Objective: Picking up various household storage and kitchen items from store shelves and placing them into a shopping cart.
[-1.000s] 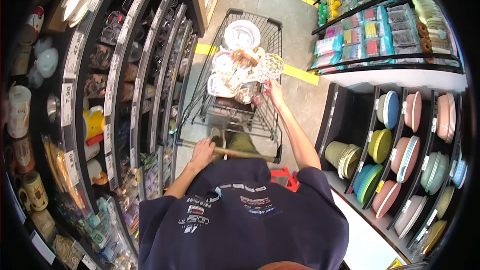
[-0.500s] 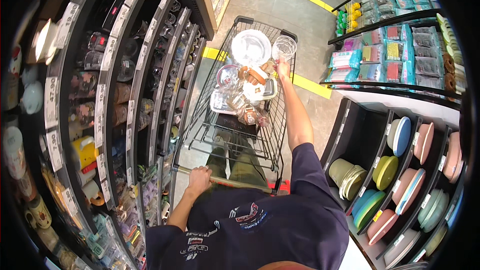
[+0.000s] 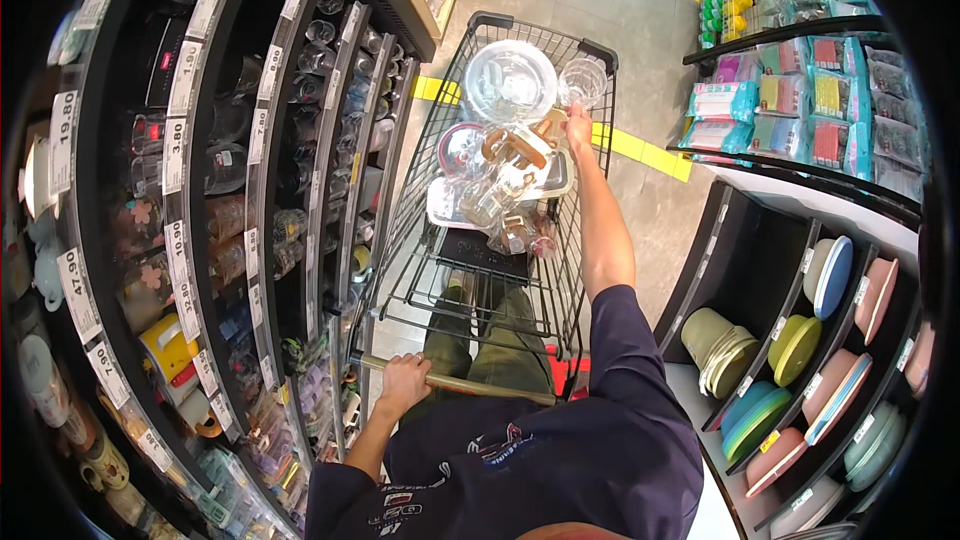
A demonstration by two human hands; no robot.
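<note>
My left hand (image 3: 405, 383) is closed round the handle (image 3: 485, 387) of a black wire shopping cart (image 3: 598, 53). Stretched forward to the cart's far right corner, my right hand (image 3: 578, 128) grips the near side of a clear round cup-like container (image 3: 583, 81). Just left of it sits a large clear round bowl (image 3: 512, 82). Nearer in the cart lie a brown-handled item (image 3: 518, 147), a round pink-rimmed container (image 3: 461, 149), a clear white-edged box (image 3: 445, 202) and several wrapped pieces, partly covering one another.
Shelves of glassware and mugs (image 3: 182, 340) rise close on the left, with price strips along their edges. To the right, a rack holds coloured bowls and plates (image 3: 795, 343). Behind it hang packaged goods (image 3: 780, 105). Yellow lines (image 3: 640, 148) cross the grey floor.
The view has shifted, so the cart and right-hand rack sit farther right. My right hand stays on the clear container and my left hand stays on the handle.
</note>
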